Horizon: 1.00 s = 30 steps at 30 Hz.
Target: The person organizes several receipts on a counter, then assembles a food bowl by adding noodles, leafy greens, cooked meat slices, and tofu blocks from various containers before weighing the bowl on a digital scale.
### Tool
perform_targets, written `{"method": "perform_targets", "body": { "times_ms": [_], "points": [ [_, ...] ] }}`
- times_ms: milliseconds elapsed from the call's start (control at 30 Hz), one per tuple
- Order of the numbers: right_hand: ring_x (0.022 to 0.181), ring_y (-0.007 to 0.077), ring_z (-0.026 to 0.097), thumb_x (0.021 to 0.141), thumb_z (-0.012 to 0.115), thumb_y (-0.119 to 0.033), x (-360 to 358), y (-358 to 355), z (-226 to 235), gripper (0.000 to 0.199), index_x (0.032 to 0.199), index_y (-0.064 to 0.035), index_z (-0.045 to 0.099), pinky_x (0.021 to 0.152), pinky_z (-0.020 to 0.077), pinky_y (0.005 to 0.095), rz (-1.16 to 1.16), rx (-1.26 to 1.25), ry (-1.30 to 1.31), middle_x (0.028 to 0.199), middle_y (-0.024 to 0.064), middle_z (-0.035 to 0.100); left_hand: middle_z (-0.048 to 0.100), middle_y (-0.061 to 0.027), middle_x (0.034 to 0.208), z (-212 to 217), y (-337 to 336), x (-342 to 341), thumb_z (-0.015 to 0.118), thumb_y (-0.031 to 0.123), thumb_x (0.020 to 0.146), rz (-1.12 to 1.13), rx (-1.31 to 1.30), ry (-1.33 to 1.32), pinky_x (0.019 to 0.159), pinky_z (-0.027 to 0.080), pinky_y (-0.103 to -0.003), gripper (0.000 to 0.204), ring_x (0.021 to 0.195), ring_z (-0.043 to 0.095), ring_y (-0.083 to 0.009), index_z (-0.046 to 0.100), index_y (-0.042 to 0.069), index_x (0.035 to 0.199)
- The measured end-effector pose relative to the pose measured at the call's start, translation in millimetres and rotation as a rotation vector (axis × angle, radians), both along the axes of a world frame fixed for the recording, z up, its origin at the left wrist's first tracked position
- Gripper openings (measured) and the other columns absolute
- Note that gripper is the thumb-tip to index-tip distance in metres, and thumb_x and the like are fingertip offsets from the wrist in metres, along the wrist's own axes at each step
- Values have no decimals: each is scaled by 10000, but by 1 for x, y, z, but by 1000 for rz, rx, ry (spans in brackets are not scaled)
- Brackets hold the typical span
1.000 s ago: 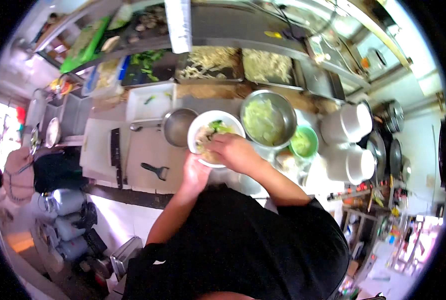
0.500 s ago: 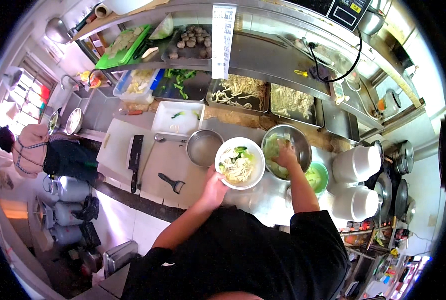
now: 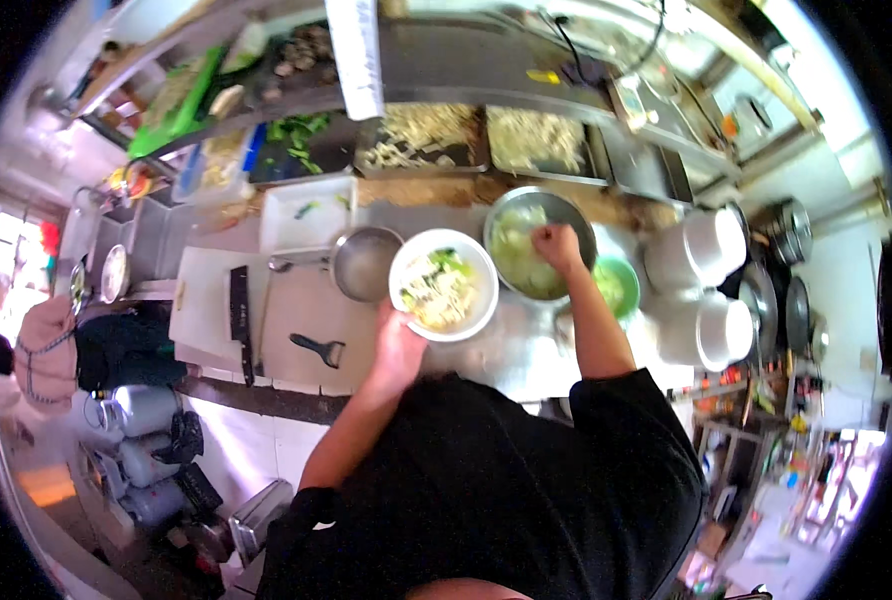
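Observation:
My left hand [image 3: 400, 345] grips the rim and side of a white bowl [image 3: 489, 300], which holds pale shredded strips and some green leaves. Over the steel bowl [image 3: 588, 228] to its right is my right hand [image 3: 558, 246], closed in a fist. Whatever it may hold is hidden by the fingers. Pale green sliced vegetable [image 3: 516, 245] lies in that steel bowl. A green bowl [image 3: 630, 283], also with pale green pieces, stands beside my right forearm. Left of the white bowl sits a steel saucepan [image 3: 366, 265].
A cleaver [image 3: 239, 310] lies on the cutting board [image 3: 196, 300], and a peeler [image 3: 318, 348] lies nearer the white bowl. Trays of shredded strips [image 3: 536, 140] line the back. Stacked white bowls [image 3: 701, 330] stand at right. At far left is another person [image 3: 51, 340].
My right hand has lifted from among the vegetable pieces in the steel bowl and closed into a fist. The whole view has shifted; my left hand still holds the white bowl.

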State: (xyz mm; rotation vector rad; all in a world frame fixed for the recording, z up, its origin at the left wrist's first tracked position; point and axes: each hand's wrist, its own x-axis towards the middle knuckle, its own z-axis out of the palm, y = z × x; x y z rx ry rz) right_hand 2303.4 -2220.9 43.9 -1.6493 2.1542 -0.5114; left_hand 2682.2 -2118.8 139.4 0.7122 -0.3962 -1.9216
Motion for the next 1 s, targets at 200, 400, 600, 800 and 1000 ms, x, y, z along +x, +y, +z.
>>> {"method": "perform_targets", "body": {
  "times_ms": [200,400,600,800,1000],
  "points": [
    [670,103,631,849,721,-44,-6,13,13,108,939,14,731,590,501,261,-224,-34,-777,802,28,698,520,-167,1421,6,1,-9,479,187,893,-44,7,-5,1108,416,-467,574,1300,527,-302,390,15,1433],
    [687,101,638,860,732,-89,2,14,13,162,985,14,726,624,525,260,-310,-32,-1024,812,41,699,504,-159,1440,10,1,-14,492,182,892,-67,-11,-12,1116,404,-474,583,1315,512,-304,380,31,1444],
    [956,315,692,782,746,-288,19,0,18,438,1196,-158,684,882,555,404,134,52,121,1077,164,689,511,-155,1431,2,1,-9,493,177,885,-65,0,-11,1112,407,-471,587,1310,517,-302,379,37,1443],
    [1147,331,622,738,793,-319,35,-15,8,543,1244,-189,647,951,515,434,308,161,315,1247,171,634,527,-154,1413,10,1,-8,501,184,873,-60,-3,-57,1095,427,-464,587,1293,534,-294,399,33,1431],
    [917,325,696,729,820,-250,8,-31,2,497,1186,-127,670,810,560,408,381,236,92,1019,193,699,529,-152,1409,9,1,-7,511,192,869,-66,-6,-46,1084,440,-458,596,1284,544,-288,398,35,1433]
  ]
}}
